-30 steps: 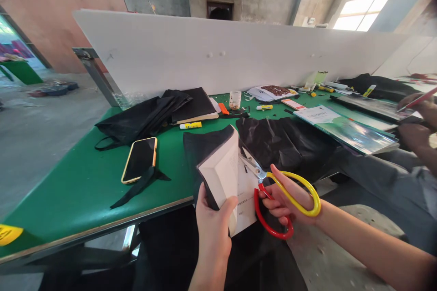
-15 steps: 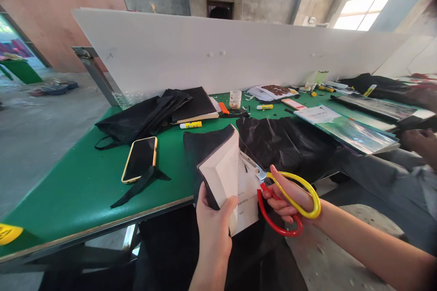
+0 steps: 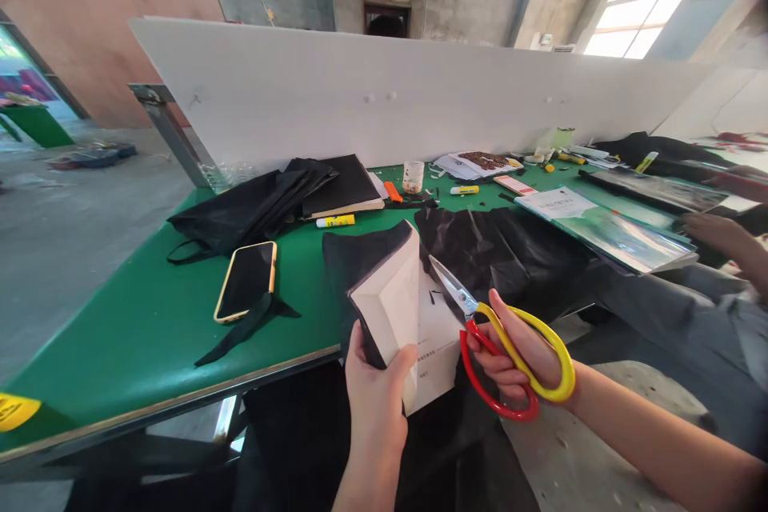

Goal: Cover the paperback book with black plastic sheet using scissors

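My left hand (image 3: pixel 381 392) grips an open book (image 3: pixel 387 300) with a black cover, thumb on its bent-back white pages. A printed white page (image 3: pixel 435 368) of the book shows to the right of that thumb. In my right hand (image 3: pixel 510 352) is a pair of scissors (image 3: pixel 465 304) with one yellow and one red handle loop. The blades are close together and point up and left, just over the right page. Black cloth (image 3: pixel 498 248) lies on the table behind the scissors. What the left fingers do behind the cover is hidden.
On the green table (image 3: pixel 144 320) are a phone (image 3: pixel 247 280) with a black strip (image 3: pixel 240 332), a glue stick (image 3: pixel 336 221), a black-covered book (image 3: pixel 342 184) and a black bag (image 3: pixel 252 204). A co-worker's hand (image 3: pixel 717 232) is at the right, by a glossy book (image 3: pixel 606 224).
My right hand and the scissors have drawn back slightly to the right, away from the book's fold. The co-worker's hand has moved left. My left hand and the book stay put.
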A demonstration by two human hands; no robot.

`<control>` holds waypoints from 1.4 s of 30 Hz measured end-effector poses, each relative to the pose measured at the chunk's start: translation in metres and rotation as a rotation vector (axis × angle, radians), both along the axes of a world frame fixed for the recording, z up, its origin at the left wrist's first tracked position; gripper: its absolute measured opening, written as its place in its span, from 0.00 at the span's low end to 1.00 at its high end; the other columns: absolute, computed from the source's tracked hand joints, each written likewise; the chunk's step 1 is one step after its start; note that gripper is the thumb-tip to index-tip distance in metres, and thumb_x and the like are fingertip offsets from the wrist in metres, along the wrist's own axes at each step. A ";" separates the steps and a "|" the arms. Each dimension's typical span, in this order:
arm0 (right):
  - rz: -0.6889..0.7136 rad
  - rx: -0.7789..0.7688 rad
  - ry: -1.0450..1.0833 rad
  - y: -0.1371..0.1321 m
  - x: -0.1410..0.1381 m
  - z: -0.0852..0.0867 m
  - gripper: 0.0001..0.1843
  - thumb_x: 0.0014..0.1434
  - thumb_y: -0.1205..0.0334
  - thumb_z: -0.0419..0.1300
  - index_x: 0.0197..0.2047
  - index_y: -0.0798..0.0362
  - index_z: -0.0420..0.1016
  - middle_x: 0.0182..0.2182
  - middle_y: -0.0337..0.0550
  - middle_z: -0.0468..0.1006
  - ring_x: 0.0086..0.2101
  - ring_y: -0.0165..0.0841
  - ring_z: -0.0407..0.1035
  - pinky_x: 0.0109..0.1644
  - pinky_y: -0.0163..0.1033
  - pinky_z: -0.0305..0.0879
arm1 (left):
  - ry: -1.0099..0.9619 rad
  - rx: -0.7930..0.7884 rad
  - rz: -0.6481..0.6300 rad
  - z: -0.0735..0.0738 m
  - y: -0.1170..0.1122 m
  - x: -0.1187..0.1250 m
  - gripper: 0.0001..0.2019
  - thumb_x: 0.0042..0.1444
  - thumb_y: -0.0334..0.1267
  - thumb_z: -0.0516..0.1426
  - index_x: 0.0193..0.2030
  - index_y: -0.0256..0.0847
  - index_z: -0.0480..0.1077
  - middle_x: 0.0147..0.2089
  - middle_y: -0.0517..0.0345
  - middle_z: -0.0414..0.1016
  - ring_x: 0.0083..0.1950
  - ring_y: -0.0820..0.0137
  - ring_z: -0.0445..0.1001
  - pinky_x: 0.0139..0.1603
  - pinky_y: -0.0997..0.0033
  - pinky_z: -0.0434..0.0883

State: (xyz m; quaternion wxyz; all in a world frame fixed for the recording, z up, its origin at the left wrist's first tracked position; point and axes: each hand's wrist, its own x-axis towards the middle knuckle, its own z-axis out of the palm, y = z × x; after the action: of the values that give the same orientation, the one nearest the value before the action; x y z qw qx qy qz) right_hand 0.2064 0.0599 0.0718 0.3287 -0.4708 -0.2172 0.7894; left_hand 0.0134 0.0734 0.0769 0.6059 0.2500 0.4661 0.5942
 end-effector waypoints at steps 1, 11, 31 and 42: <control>-0.002 -0.008 0.021 -0.002 0.000 0.001 0.39 0.52 0.26 0.35 0.27 0.55 0.64 0.14 0.31 0.53 0.12 0.20 0.44 0.13 0.28 0.49 | 0.000 0.001 0.001 0.000 0.000 0.000 0.22 0.35 0.28 0.61 0.43 0.38 0.69 0.35 0.54 0.77 0.34 0.64 0.75 0.31 0.69 0.71; 0.078 -0.055 0.203 -0.017 0.000 0.010 0.42 0.49 0.24 0.35 0.34 0.54 0.67 0.25 0.37 0.59 0.20 0.24 0.51 0.21 0.31 0.49 | -0.011 0.051 -0.055 -0.011 0.000 -0.003 0.23 0.38 0.27 0.61 0.45 0.40 0.68 0.39 0.54 0.77 0.36 0.64 0.75 0.32 0.70 0.72; 0.099 -0.095 0.117 0.007 -0.004 0.003 0.41 0.49 0.24 0.36 0.36 0.55 0.65 0.22 0.33 0.54 0.18 0.21 0.45 0.21 0.30 0.50 | -0.014 0.026 0.005 0.001 0.000 0.000 0.22 0.35 0.28 0.61 0.43 0.38 0.68 0.35 0.55 0.77 0.34 0.66 0.74 0.33 0.70 0.71; 0.089 -0.064 0.038 0.012 -0.004 0.000 0.40 0.50 0.25 0.36 0.33 0.56 0.64 0.19 0.31 0.54 0.14 0.19 0.43 0.17 0.28 0.53 | -0.006 0.017 0.006 0.001 0.000 0.001 0.22 0.35 0.28 0.61 0.42 0.39 0.68 0.34 0.56 0.77 0.34 0.65 0.74 0.32 0.70 0.71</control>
State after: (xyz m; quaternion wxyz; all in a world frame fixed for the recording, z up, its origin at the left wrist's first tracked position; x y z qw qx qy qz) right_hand 0.2021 0.0715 0.0715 0.2821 -0.4558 -0.2065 0.8185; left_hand 0.0142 0.0736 0.0783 0.6034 0.2522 0.4599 0.6007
